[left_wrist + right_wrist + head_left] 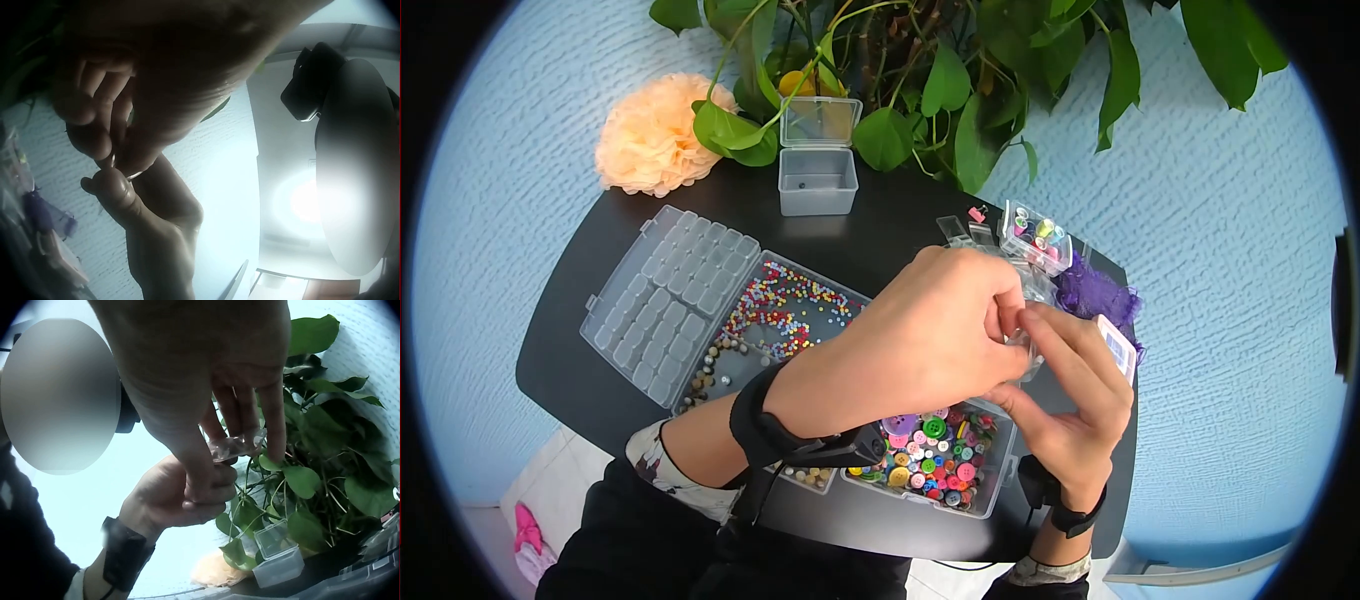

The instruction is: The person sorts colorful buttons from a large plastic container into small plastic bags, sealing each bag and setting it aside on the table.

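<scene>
My left hand (945, 325) and right hand (1085, 395) meet over the right side of the black table. Between them is a small, clear, crinkled plastic piece (236, 447), perhaps a little bag; its exact kind I cannot tell. Curled fingers and thumb of the left hand (178, 490) pinch it. The right hand (219, 375) grips it from the other side between thumb and fingers, the other fingers longer and straighter. In the left wrist view the fingertips of both hands come together and hide most of the plastic.
Below the hands lies a compartment box of colourful buttons (935, 455). Left of it are small beads (785, 300) and an open lid (675, 300). Behind stand an empty clear box (818, 195), a paper pompom (655, 140), a thimble box (1037, 238), purple netting (1095, 290) and leafy plants (945, 80).
</scene>
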The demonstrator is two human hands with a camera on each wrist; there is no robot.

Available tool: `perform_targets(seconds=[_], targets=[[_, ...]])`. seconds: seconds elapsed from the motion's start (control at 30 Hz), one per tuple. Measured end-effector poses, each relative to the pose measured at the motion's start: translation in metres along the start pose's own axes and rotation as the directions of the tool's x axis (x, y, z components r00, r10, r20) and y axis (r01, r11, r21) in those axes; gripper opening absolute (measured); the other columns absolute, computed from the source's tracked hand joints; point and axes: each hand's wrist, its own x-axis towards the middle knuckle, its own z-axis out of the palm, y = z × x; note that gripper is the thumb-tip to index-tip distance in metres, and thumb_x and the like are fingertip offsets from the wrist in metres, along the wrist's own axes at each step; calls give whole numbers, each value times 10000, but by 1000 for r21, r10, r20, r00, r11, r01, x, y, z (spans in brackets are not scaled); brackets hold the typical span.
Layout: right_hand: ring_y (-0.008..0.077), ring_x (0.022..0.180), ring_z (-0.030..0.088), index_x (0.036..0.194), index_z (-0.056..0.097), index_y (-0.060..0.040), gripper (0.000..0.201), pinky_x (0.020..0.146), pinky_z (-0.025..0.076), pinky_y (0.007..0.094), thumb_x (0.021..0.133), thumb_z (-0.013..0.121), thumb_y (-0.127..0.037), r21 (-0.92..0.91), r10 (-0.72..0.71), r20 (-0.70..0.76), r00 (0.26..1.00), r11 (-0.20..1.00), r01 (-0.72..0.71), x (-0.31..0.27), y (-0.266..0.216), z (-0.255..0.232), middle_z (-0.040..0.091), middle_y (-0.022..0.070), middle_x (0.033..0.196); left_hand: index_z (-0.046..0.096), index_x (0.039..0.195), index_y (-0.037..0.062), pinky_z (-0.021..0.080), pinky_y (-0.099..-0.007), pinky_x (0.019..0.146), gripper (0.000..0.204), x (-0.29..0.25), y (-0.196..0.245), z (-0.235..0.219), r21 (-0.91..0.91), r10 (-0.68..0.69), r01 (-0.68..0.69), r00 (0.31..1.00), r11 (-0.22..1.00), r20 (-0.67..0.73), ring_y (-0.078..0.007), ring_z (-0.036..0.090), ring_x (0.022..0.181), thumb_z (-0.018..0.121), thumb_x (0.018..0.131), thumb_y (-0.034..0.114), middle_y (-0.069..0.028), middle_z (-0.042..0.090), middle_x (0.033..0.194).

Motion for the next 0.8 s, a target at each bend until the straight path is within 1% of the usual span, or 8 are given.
perform_targets(seconds=[0.07,0.17,0.33,0.6,0.67,0.7,0.77,0.8], targets=[[280,924,669,1151,685,34,598,775,546,341,587,870,-39,-16,9,-5,1000,1000,-9,0,0,1,696,182,1075,630,869,-35,463,-223,537,144,1,1,1,-35,-35,35,999,999,-16,-65,597,631,723,771,15,-60,656,707],[279,899,670,1144,687,40,598,765,546,342,581,871,-37,-35,-11,-37,999,999,9,-2,2,2,702,176,1038,626,856,-32,460,-217,543,138,0,2,2,-62,-30,29,999,998,-11,-61,590,632,714,756,6,-50,646,701],[281,867,674,1120,691,55,589,749,549,344,571,878,-48,-22,-32,-50,998,999,30,-1,2,2,711,173,981,617,831,-29,463,-217,551,129,1,-2,4,-39,-26,26,1000,999,-14,-59,588,635,708,746,1,-47,642,699],[286,864,674,1108,690,64,568,750,549,343,582,872,-49,-6,-10,-45,999,1000,10,-1,2,2,713,176,990,612,812,-30,474,-223,560,131,2,-3,5,-2,-18,18,999,1000,-37,-66,597,636,717,742,5,-56,645,702],[288,863,674,1103,691,65,556,750,549,343,587,866,-42,-13,-4,-52,999,1000,3,-1,2,2,712,177,989,587,859,-17,477,-234,558,179,4,-5,5,-5,-19,19,999,1000,-39,-90,612,662,723,746,9,-63,638,704],[290,863,674,1095,693,66,543,752,550,346,588,859,-38,-38,-24,-46,999,999,22,-1,2,1,711,177,991,587,859,-17,477,-234,558,179,3,-5,5,0,-20,20,999,1000,-39,-90,612,662,723,746,9,-63,638,704],[292,862,674,1086,694,67,530,754,550,348,590,852,-34,-57,-40,-40,998,998,38,-1,2,1,710,177,994,538,933,-3,479,-267,568,258,2,-3,5,131,91,-80,993,988,-80,-127,625,701,718,749,6,-77,625,735],[291,865,676,1077,698,62,523,747,555,347,583,844,-31,-59,-50,-24,998,997,49,-1,1,2,709,171,997,538,933,-3,479,-267,568,258,3,-8,6,128,84,-73,993,989,-80,-127,625,701,718,749,6,-77,625,735]])
